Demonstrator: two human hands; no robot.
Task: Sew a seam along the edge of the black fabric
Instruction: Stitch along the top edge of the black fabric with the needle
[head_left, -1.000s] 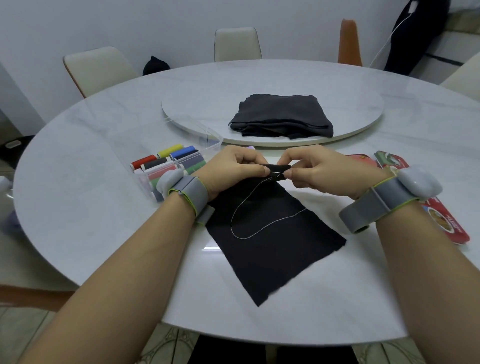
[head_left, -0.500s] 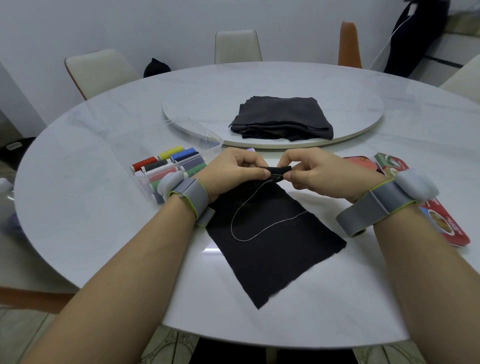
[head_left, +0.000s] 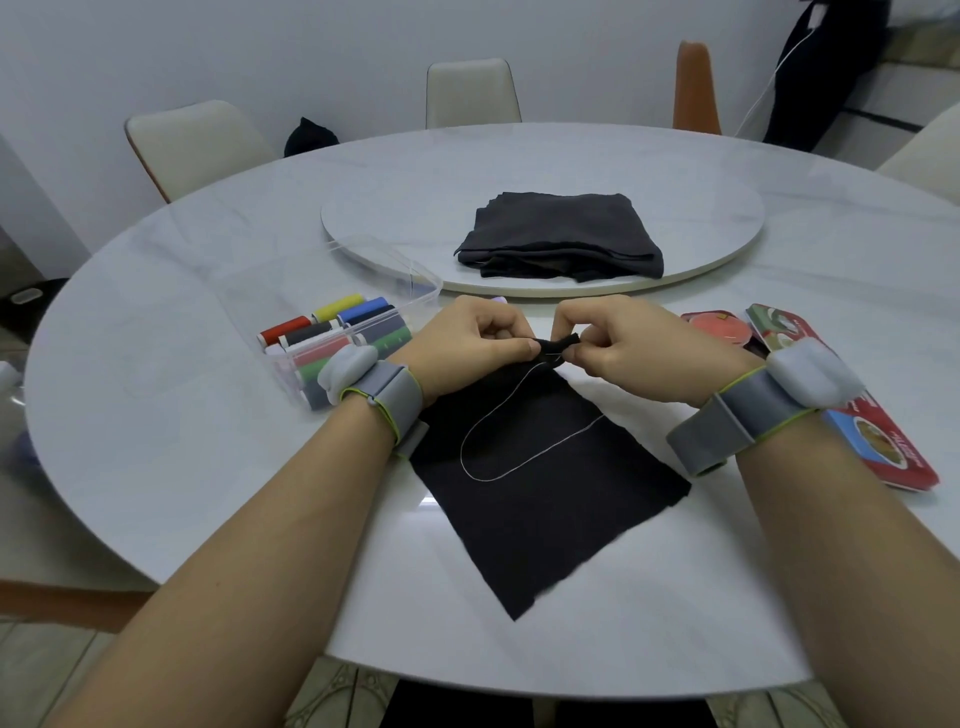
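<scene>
My left hand (head_left: 467, 344) and right hand (head_left: 626, 353) both pinch the bunched far edge of the black fabric (head_left: 545, 499), which lies on the table (head_left: 182, 415) before me. At left, a clear plastic box (head_left: 284, 364) holds coloured thread spools (head_left: 332, 325).

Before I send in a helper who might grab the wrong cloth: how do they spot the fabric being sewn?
On the round white table, look near its front edge. The black fabric lies there as one flat sheet, its far edge pinched by the left hand and right hand. Unlike the folded dark cloth on the turntable, a pale thread loops across it.
</scene>
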